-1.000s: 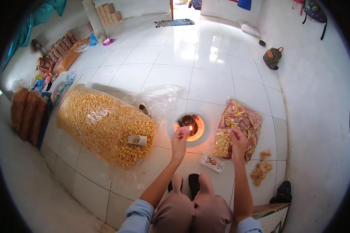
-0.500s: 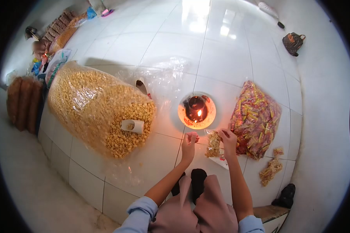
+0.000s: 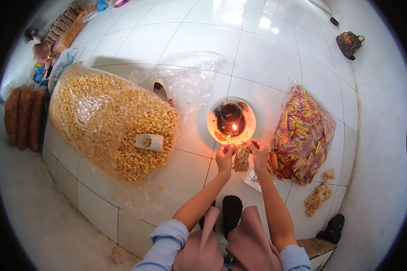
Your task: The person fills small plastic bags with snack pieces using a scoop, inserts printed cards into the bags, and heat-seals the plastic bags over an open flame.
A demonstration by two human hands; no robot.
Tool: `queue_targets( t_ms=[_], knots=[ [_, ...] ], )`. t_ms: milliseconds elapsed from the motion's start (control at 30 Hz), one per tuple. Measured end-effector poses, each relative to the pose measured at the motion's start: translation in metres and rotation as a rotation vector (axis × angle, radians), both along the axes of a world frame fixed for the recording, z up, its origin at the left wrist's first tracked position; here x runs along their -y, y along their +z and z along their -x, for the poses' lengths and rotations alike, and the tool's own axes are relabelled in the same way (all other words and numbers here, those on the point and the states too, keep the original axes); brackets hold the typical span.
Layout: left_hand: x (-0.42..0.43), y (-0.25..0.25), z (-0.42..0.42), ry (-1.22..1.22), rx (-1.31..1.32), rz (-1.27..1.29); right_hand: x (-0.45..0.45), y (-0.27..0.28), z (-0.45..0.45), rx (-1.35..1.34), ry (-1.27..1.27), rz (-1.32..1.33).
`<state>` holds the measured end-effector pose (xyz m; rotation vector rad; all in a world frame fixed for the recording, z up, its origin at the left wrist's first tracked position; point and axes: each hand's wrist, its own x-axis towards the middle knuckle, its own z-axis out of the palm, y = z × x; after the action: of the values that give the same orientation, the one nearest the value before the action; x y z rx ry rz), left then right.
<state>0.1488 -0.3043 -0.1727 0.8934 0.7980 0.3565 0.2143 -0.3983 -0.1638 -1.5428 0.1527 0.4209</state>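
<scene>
Hanging between both hands, the small bag (image 3: 241, 161) of snacks lies just on the person's side of the plate (image 3: 249, 123), its top edge toward the flame (image 3: 234, 127) and its long axis running back from it. The left hand (image 3: 224, 158) and right hand (image 3: 259, 154) each pinch a top corner, fingers closed together, both about equally near the plate.

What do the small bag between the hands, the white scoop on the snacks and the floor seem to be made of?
Small bag: probably clear plastic film; pale pieces show through. White scoop: likely smooth, rigid plastic from its even, opaque surface, though coated metal is possible. Floor: apparently glossy ceramic tile, given straight joints and bright reflections.
</scene>
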Motion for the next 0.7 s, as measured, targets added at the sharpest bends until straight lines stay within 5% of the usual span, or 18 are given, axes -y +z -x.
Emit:
queue_targets(
  t_ms=[700],
  knots=[
    [-0.021, -0.021, -0.032, -0.048, -0.259, -0.098, -0.016, -0.020, -0.026, 0.063, -0.063, 0.168]
  ],
)
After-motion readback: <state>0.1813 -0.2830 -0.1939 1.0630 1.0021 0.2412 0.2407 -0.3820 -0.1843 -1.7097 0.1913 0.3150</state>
